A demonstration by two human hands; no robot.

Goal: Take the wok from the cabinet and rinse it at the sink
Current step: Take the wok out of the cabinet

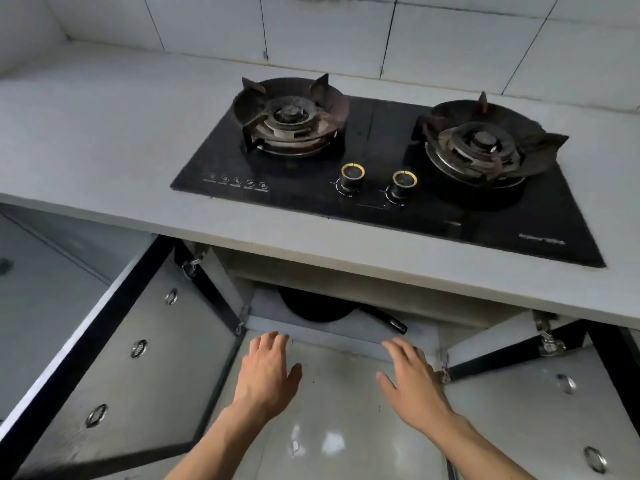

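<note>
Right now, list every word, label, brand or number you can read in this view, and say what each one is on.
None can be read in this picture.
Hob, front right corner: a pale brand mark, too blurred to read.
Hob, front left: five round touch icons with tiny captions beneath, too small to read.
Two knobs: small white dial marks around each, illegible.
Wok, cabinet doors, tiles: no text visible.

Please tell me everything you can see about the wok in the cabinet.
The wok is black and matte, probably dark metal. It sits on the shelf inside the open cabinet below the stove; the countertop hides its back. Its long black handle points right and forward, with a glossy end. Neither hand touches it.
</note>
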